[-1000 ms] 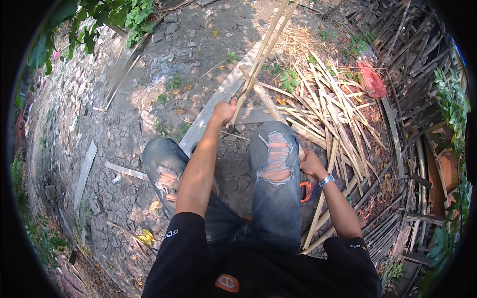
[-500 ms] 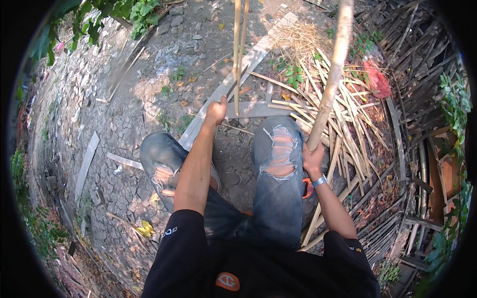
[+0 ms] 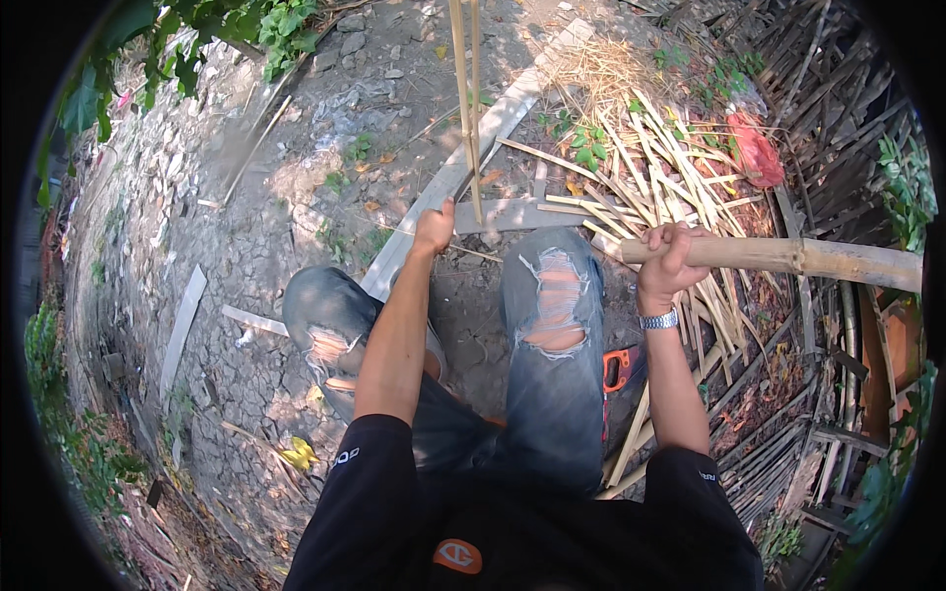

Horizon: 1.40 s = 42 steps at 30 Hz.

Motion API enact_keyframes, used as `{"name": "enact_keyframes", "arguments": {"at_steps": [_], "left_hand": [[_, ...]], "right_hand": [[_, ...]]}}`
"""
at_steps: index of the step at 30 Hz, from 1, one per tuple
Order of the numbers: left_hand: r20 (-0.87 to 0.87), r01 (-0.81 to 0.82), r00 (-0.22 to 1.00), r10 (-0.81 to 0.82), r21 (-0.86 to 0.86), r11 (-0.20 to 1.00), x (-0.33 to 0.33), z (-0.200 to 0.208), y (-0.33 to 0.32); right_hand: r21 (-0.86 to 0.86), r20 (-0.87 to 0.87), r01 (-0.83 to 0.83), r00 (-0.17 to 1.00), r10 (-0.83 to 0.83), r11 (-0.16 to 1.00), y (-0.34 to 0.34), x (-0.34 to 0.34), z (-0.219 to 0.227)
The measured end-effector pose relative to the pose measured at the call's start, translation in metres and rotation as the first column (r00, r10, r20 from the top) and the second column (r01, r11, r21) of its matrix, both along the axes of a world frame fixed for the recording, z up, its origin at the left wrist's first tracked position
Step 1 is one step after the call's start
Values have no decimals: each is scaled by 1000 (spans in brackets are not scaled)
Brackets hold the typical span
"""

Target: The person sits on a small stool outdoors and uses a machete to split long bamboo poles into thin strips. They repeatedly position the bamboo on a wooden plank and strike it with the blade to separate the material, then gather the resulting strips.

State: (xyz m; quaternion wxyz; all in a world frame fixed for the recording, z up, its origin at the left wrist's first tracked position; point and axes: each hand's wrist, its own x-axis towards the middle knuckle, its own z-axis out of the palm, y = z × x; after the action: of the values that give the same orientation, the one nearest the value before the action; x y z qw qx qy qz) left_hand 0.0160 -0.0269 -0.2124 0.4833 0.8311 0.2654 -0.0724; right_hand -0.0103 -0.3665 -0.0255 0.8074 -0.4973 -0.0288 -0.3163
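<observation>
My left hand (image 3: 434,228) is closed in front of my knees, around what looks like the handle of a knife (image 3: 486,161). Its thin dark blade slants up beside two upright bamboo strips (image 3: 464,98), and I cannot tell whether it touches them. My right hand (image 3: 669,262) wraps round a thick bamboo pole (image 3: 847,261) close to its cut end. The pole lies almost level above the pile and points out to the right. An orange-handled tool (image 3: 617,369) rests beside my right knee, partly hidden by my leg.
A pile of split bamboo strips (image 3: 690,197) spreads over the ground at the right, with shavings (image 3: 601,69) behind it. Wooden planks (image 3: 424,197) form an angle ahead of me. Stacked sticks (image 3: 838,108) and a red bag (image 3: 754,150) bound the right side.
The bamboo pole in my right hand has swung from upright to nearly level, its far end now to the right. My left hand has shifted slightly; the upright strips lean a little further left at the top.
</observation>
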Motion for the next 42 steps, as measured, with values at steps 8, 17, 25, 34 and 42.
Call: {"name": "enact_keyframes", "arguments": {"at_steps": [8,17,25,34,42], "left_hand": [[-68,-54,996,66,157,986,-6,-38,19],[-103,-44,994,42,-18,999,8,-27,-2],[-79,61,996,-51,137,989,17,-30,-4],[-206,34,978,-36,-17,999,9,-3,-18],[-174,276,957,-232,308,911,-14,4,-28]], "right_hand": [[-706,-706,-691,701,-95,154,-43,-29,-123],[-301,-280,-214,951,128,929,-3,10,-26],[-545,-824,-749,563,-72,378,-92,-70,-209],[-484,-837,-800,305,-454,355,-124,-198,-131],[-710,-523,-360,845,-111,605,-48,-62,-48]]}}
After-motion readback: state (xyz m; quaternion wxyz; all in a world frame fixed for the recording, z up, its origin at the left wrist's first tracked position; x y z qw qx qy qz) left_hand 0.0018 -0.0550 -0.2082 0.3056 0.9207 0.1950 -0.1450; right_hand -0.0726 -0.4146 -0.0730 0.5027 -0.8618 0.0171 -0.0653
